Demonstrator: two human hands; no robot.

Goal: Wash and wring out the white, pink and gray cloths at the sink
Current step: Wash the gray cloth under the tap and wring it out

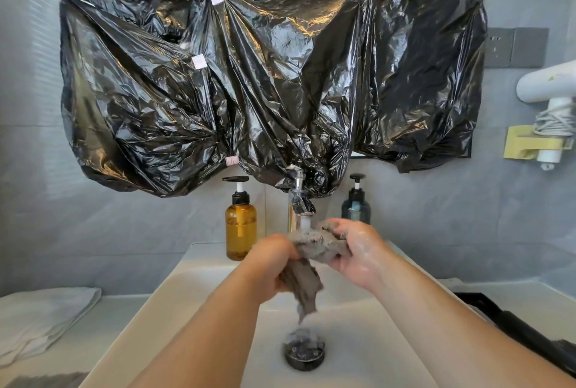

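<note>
A wet gray cloth (311, 255) is bunched between both my hands above the white sink (358, 341), just under the chrome faucet (300, 205). My left hand (269, 264) grips its left part, and a loose end hangs down toward the dark drain (304, 353). My right hand (358, 250) grips the right part with curled, wet fingers. A white cloth (40, 316) lies folded on the counter at the left. No pink cloth is in view.
An amber pump bottle (240, 225) stands left of the faucet and a dark blue pump bottle (356, 207) right of it. Black plastic sheeting (265, 76) covers the wall above. A white hair dryer (548, 88) hangs at the right. A dark object (523, 328) lies on the right counter.
</note>
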